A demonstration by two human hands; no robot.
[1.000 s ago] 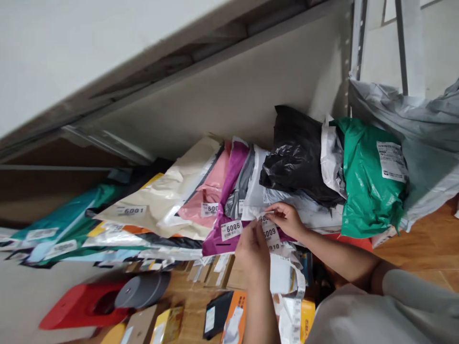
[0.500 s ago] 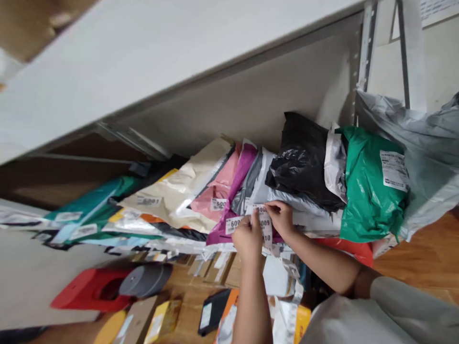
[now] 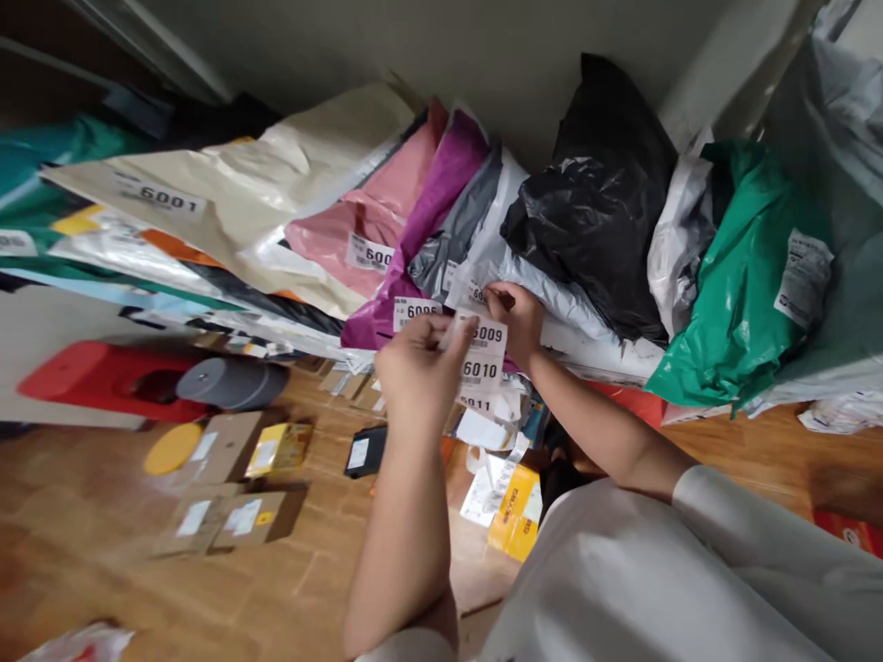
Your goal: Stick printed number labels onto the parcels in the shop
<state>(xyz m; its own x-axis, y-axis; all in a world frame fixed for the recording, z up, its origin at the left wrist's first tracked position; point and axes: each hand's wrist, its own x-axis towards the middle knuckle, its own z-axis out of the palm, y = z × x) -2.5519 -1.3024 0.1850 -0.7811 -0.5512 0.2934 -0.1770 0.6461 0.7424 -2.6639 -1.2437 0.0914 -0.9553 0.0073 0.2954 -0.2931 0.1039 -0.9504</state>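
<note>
My left hand [image 3: 422, 372] is closed, thumb and fingers pinching a strip of number labels [image 3: 481, 368] printed 6009, 6010 and 6011, which hangs down. Just to its right, my right hand [image 3: 519, 322] has its fingertips pinched at the edge of a label [image 3: 475, 294] whose number begins 60. That label lies against a pale grey mailer bag [image 3: 498, 207]; I cannot tell whether it is stuck down. Left of the hands stand a purple mailer bag [image 3: 441, 211] labelled 6006, a pink one [image 3: 372, 211] and a cream one [image 3: 276, 175] labelled 6001.
Black [image 3: 593, 230] and green [image 3: 745, 276] mailer bags fill the shelf to the right. Below on the wooden floor are cardboard boxes [image 3: 224, 446], a yellow-and-white parcel [image 3: 517, 510], a red plastic object [image 3: 89, 382] and a grey round container [image 3: 231, 382].
My view has tipped down and closer to the shelf. The hands have drawn slightly apart; label 6009 now heads the strip in my left hand, and the right holds a label at the pale bag.
</note>
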